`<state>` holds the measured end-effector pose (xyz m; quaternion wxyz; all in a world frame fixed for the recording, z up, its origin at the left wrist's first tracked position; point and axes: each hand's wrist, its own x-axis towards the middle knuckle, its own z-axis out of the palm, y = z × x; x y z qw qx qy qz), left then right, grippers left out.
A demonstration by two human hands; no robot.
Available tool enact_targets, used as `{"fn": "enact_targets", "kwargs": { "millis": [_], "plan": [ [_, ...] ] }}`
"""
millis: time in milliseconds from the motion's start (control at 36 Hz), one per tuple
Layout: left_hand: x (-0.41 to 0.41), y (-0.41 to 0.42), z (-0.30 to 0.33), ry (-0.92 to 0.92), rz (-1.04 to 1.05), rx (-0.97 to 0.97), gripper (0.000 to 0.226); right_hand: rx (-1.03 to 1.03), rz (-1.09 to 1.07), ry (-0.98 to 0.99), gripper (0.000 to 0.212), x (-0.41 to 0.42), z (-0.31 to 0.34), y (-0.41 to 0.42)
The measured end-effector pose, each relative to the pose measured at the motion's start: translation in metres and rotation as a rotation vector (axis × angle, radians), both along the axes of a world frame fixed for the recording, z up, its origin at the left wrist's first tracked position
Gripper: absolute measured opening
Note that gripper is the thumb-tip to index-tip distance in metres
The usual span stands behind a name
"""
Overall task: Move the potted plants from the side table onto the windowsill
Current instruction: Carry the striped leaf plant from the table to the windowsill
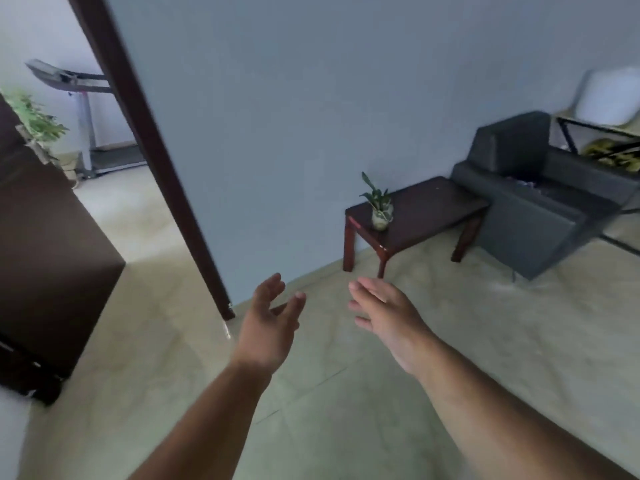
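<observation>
A small potted plant [379, 207] with green leaves in a clear round pot stands near the left end of a dark wooden side table [429, 216] against the grey wall. My left hand [268, 325] and my right hand [388, 317] are both stretched out in front of me over the floor, fingers straight and holding nothing. Both hands are well short of the table. No windowsill is in view.
A grey sofa [533, 188] stands right of the table. A dark door frame [149, 143] runs down the left, with a treadmill [86, 116] and a leafy plant [38, 119] beyond it. A dark brown cabinet [45, 258] stands at the left. The floor is pale tile.
</observation>
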<state>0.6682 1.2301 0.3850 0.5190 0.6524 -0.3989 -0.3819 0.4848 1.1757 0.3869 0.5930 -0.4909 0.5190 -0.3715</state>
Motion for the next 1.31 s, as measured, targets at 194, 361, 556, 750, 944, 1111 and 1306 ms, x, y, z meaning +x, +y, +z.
{"fn": "enact_targets", "kwargs": {
  "millis": [194,361,556,750,944,1111,1306],
  "plan": [
    [-0.089,-0.068,-0.005,-0.009,-0.150,0.028,0.055,0.028,-0.175,-0.012,0.057,-0.102,-0.009,-0.053],
    [-0.102,-0.135,-0.018,-0.029,-0.179,0.077,0.057,0.060,-0.212,-0.005,0.061,-0.131,-0.018,-0.104],
    [-0.101,-0.229,-0.029,0.023,-0.181,0.092,0.054,0.071,-0.272,0.081,0.062,-0.140,-0.020,-0.174],
    [-0.127,-0.303,-0.038,0.001,-0.240,0.110,0.055,0.068,-0.279,0.116,0.062,-0.162,-0.021,-0.242],
    [-0.177,-0.377,-0.055,0.022,-0.229,0.154,0.056,0.090,-0.258,0.118,0.061,-0.207,-0.039,-0.323],
    [-0.234,-0.446,-0.068,-0.005,-0.169,0.209,0.054,0.079,-0.178,0.129,0.062,-0.266,-0.052,-0.405],
    [-0.292,-0.511,-0.077,0.021,-0.099,0.271,0.057,0.115,-0.112,0.129,0.061,-0.316,-0.054,-0.486]
  ]
}}
